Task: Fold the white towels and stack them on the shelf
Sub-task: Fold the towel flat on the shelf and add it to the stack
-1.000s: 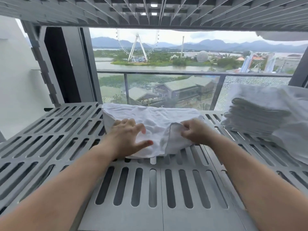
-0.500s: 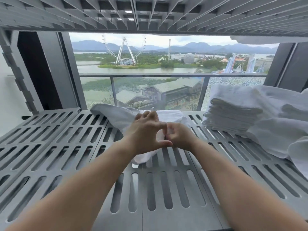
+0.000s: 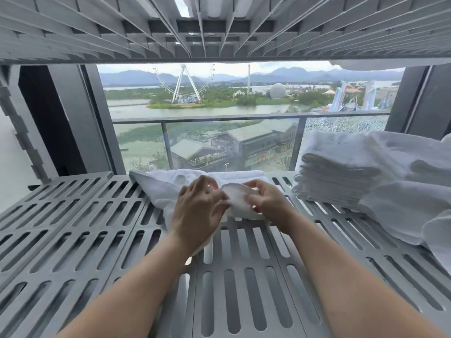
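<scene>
A white towel point(image 3: 156, 189) lies bunched on the slotted grey shelf point(image 3: 73, 228), mid-shelf towards the back. The left hand point(image 3: 197, 211) and right hand point(image 3: 268, 201) meet over it, fingers curled and pinching a folded flap. A stack of folded towels point(image 3: 336, 176) sits to the right.

A wide window point(image 3: 244, 103) fills the back, between a dark grey left post point(image 3: 73, 118) and a right post point(image 3: 419, 98). Beyond it a balcony rail point(image 3: 219, 117) runs over glass panels point(image 3: 202, 147). Outside, under a pale overcast sky point(image 3: 231, 69), stand a Ferris wheel point(image 3: 184, 84), a thin tower point(image 3: 248, 79) and a white dome point(image 3: 277, 91) among green trees point(image 3: 246, 100), with a lake point(image 3: 195, 109), grey-roofed buildings point(image 3: 256, 135) and hazy mountains point(image 3: 136, 76). A white wall point(image 3: 9, 167) stands far left. The daylight is soft and even.
</scene>
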A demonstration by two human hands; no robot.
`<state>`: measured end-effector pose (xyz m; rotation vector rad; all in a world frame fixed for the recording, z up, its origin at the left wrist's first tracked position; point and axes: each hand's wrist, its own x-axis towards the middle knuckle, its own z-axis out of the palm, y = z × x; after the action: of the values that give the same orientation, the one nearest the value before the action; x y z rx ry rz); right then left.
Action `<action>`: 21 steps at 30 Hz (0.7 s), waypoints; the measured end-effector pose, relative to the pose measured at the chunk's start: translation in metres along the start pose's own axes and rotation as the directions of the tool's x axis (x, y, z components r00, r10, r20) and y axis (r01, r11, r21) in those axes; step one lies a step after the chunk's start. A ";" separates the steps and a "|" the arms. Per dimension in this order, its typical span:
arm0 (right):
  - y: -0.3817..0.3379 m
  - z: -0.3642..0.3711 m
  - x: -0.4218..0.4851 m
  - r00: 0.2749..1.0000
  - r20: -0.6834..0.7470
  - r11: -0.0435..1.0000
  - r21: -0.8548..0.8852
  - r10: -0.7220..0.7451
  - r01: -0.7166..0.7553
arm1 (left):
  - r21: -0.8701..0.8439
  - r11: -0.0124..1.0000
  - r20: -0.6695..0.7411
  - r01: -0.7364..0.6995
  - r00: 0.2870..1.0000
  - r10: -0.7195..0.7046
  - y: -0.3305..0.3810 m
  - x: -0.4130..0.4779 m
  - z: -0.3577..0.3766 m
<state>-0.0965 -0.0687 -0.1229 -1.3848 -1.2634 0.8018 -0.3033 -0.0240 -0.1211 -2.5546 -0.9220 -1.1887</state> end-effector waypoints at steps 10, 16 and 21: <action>-0.007 -0.004 0.001 0.875 -0.428 0.964 -0.223 -0.228 0.142 | -0.611 0.697 0.149 0.374 0.920 -0.363 -0.003 0.004 -0.003; -0.026 0.008 -0.006 0.743 -0.292 0.763 -0.486 -0.602 0.426 | -0.760 0.437 0.207 0.480 0.817 -0.538 -0.010 0.012 -0.015; -0.022 0.011 -0.012 0.768 -0.075 0.609 -0.660 -0.636 0.440 | -0.726 0.390 0.225 0.566 0.731 -0.644 -0.011 0.016 -0.016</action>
<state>-0.1155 -0.0794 -0.1065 -1.4028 -1.6489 -0.2990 -0.3121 -0.0139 -0.0995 -2.7225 -1.7544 -2.3409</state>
